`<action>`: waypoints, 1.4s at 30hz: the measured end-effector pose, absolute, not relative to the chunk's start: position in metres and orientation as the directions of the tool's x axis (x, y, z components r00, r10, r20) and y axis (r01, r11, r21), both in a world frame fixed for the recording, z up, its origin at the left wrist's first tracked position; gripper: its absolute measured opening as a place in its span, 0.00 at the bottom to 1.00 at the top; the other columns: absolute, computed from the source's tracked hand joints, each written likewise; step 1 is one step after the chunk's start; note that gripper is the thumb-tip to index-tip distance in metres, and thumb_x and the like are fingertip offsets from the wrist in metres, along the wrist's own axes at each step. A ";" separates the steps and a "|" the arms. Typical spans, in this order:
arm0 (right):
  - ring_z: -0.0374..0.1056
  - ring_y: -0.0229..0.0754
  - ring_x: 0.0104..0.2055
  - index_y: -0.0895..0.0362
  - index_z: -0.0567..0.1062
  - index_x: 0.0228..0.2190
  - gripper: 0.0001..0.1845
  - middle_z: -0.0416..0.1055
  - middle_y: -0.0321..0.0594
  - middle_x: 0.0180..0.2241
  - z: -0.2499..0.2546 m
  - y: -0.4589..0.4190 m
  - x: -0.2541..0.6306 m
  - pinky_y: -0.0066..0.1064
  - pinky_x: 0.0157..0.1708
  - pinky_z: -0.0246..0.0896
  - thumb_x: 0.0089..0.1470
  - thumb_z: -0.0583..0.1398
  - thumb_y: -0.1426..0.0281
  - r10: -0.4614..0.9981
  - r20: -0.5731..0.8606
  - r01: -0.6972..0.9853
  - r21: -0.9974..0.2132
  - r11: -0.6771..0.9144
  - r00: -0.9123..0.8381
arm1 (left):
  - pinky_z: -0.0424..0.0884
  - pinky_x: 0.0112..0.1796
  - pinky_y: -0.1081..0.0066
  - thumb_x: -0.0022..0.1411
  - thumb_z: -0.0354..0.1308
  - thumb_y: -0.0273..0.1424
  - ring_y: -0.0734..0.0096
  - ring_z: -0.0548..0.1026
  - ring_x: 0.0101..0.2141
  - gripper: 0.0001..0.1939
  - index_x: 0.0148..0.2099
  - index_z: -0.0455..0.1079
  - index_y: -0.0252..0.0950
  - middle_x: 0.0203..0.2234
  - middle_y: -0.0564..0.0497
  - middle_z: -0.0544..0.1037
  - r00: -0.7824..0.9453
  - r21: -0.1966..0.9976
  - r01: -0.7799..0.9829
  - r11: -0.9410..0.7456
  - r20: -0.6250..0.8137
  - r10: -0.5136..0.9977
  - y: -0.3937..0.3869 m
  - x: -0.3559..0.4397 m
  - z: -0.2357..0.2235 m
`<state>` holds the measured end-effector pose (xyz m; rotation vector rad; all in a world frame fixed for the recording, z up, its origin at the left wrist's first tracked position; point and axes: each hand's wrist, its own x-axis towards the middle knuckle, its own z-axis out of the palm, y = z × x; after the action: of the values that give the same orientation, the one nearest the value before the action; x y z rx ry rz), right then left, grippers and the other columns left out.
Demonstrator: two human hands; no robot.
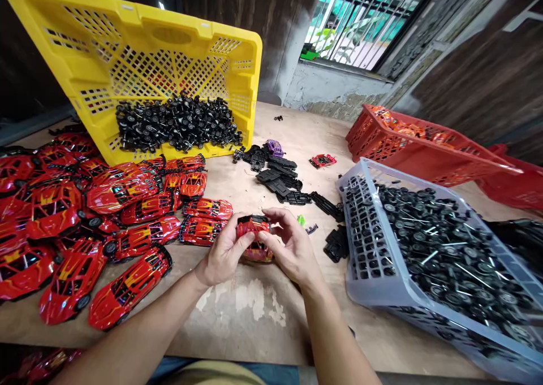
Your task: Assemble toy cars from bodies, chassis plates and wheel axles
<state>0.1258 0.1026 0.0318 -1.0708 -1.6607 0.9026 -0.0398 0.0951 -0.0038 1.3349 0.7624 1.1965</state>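
Both hands (258, 249) grip red car (254, 239); grey wheel basket (369, 283) right.

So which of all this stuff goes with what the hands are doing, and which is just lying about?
In use:
- red toy car, held between the left hand and right hand
- black chassis plates
- wheel axles in the grey basket
- finished red cars

Lying about:
- purple car
- small green piece
- red crate
- window bars

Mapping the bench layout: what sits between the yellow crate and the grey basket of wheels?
Head view: between the yellow crate and grey basket lies a pile of black chassis plates, with a purple car body and one small red car on bare table.
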 end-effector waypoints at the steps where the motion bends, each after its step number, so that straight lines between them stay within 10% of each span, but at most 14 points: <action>1: 0.70 0.41 0.40 0.54 0.73 0.42 0.12 0.72 0.40 0.39 0.035 0.103 0.127 0.30 0.37 0.69 0.57 0.63 0.62 0.925 0.315 0.257 -0.895 0.364 -0.214 | 0.66 0.52 0.66 0.70 0.52 0.38 0.64 0.73 0.47 0.13 0.52 0.66 0.37 0.48 0.46 0.75 0.286 0.967 -0.180 -0.178 0.224 0.932 0.095 -0.041 -0.002; 8: 0.69 0.40 0.35 0.54 0.73 0.35 0.04 0.73 0.38 0.33 0.040 0.096 0.121 0.32 0.37 0.65 0.59 0.62 0.67 0.852 0.472 0.419 -0.742 0.522 -0.226 | 0.68 0.48 0.68 0.67 0.55 0.36 0.64 0.73 0.44 0.12 0.50 0.68 0.36 0.43 0.46 0.75 0.304 0.972 -0.127 -0.199 0.229 0.925 0.093 -0.048 0.004; 29: 0.71 0.44 0.42 0.52 0.73 0.42 0.10 0.73 0.41 0.40 0.007 0.073 0.137 0.37 0.42 0.67 0.59 0.62 0.63 0.930 0.358 0.210 -0.906 0.368 -0.084 | 0.70 0.46 0.70 0.60 0.62 0.32 0.66 0.75 0.44 0.16 0.49 0.68 0.35 0.43 0.47 0.76 0.363 0.952 0.093 -0.291 0.239 0.900 0.092 -0.047 0.005; 35: 0.62 0.41 0.30 0.54 0.67 0.25 0.17 0.66 0.39 0.26 0.045 0.088 0.122 0.33 0.31 0.56 0.64 0.55 0.59 0.786 0.577 0.725 -0.441 0.529 -0.222 | 0.65 0.31 0.73 0.55 0.62 0.28 0.73 0.70 0.29 0.06 0.33 0.67 0.35 0.27 0.54 0.72 0.318 0.865 0.288 -0.410 0.317 0.893 0.085 -0.031 0.013; 42: 0.57 0.39 0.24 0.55 0.67 0.21 0.23 0.64 0.38 0.21 0.043 0.105 0.102 0.32 0.27 0.48 0.68 0.47 0.66 0.692 0.601 0.774 -0.183 0.606 -0.400 | 0.63 0.30 0.73 0.52 0.57 0.22 0.73 0.68 0.26 0.06 0.32 0.64 0.35 0.25 0.54 0.71 0.274 0.795 0.285 -0.536 0.468 0.840 0.083 -0.028 0.015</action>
<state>0.1022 0.1054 0.0429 -1.1510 -2.1856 -0.1640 -0.0278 0.0826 0.0151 1.9705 1.0094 1.2437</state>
